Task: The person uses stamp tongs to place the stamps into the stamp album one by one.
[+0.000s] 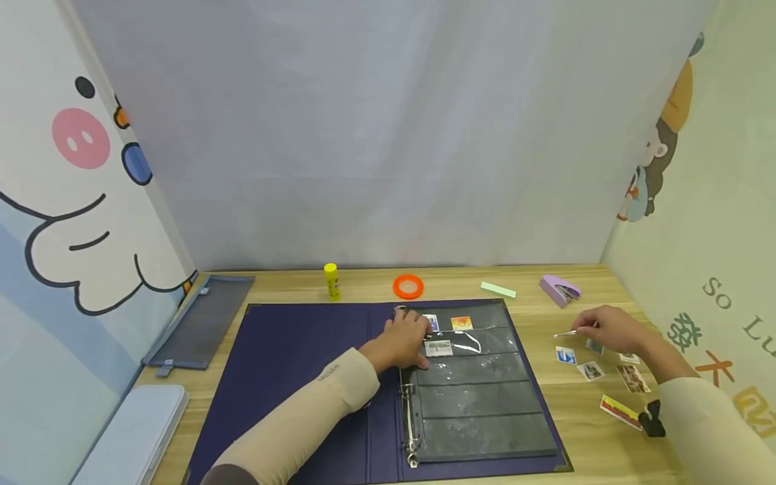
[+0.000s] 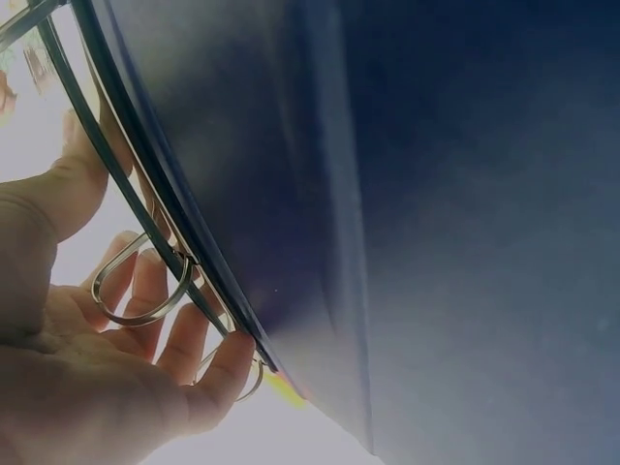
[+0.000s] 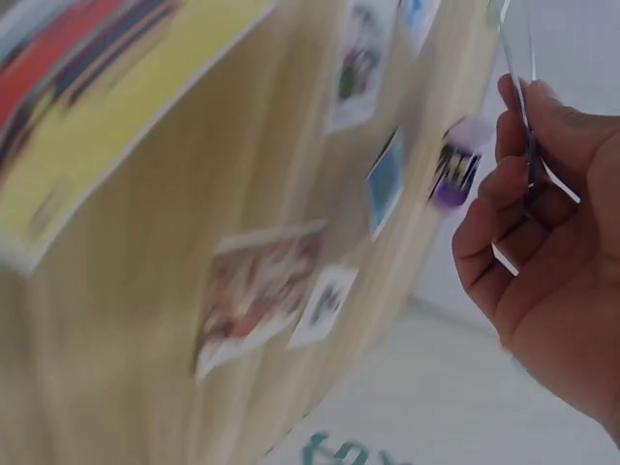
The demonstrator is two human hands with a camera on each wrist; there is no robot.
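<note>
A dark blue ring binder (image 1: 297, 364) lies open, with a black pocket page (image 1: 479, 397) on its right side. My left hand (image 1: 405, 339) rests on the upper left of that page beside the metal rings (image 2: 145, 291); its fingers are loosely bent and grip nothing visible. Around it, the upper pockets hold a grey stamp (image 1: 438, 348), an orange stamp (image 1: 462, 323) and a blue-and-white one partly behind my fingers. My right hand (image 1: 609, 328) pinches metal tweezers (image 3: 528, 126) above the loose stamps. Whether anything is between the tweezer tips is too small to tell.
Loose stamps (image 1: 591, 370) lie right of the binder, near a yellow-and-red strip (image 1: 621, 411) and a black clip (image 1: 652, 419). Along the back stand a glue stick (image 1: 332, 283), orange tape roll (image 1: 408, 287), green strip (image 1: 498, 289) and purple stapler (image 1: 560, 290). A grey pouch (image 1: 203, 323) and white case (image 1: 133, 434) lie left.
</note>
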